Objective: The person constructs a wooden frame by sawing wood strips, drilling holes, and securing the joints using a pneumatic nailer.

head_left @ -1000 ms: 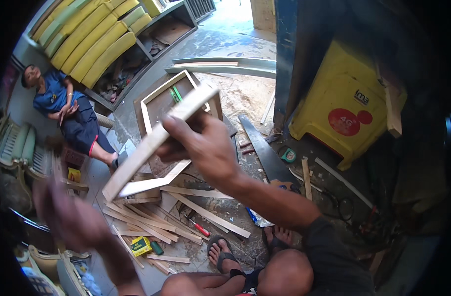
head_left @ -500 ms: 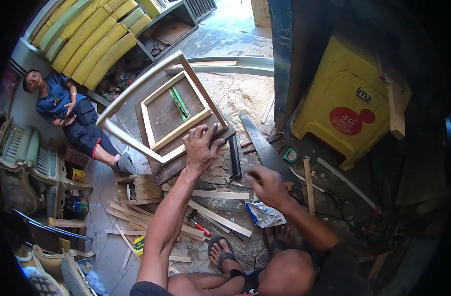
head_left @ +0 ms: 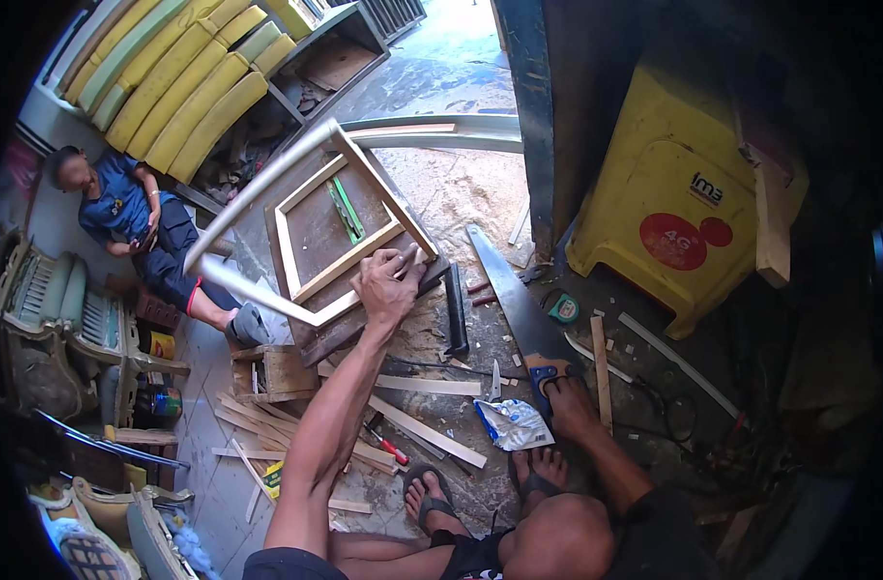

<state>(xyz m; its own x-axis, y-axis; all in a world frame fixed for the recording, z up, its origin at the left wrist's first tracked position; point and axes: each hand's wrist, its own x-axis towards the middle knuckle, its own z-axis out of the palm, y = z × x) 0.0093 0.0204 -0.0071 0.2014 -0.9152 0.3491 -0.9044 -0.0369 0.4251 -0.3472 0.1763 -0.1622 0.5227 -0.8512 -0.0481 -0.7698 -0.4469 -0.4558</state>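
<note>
A tilted wooden frame (head_left: 258,298) rests on a dark low table (head_left: 314,342), with a smaller pale wood frame (head_left: 340,265) inside its outline. My left hand (head_left: 387,286) is closed over the frame's near right corner, fingers curled. Inside the small frame lies a long green object (head_left: 347,208) whose kind I cannot make out. My right hand (head_left: 569,408) grips the blue and black handle of a handsaw (head_left: 515,295), which lies on the floor with its blade pointing away from me.
Wood strips (head_left: 427,432) and a red-handled screwdriver (head_left: 393,450) are scattered by my feet. A blue-white packet (head_left: 515,425) and a tape measure (head_left: 563,306) lie near the saw. A yellow plastic stool (head_left: 654,193) stands right. A person (head_left: 122,208) sits far left by chair frames.
My right hand has come down and back onto the saw handle, fingers now around it. My left hand stays at the frame corner, its fingers more curled.
</note>
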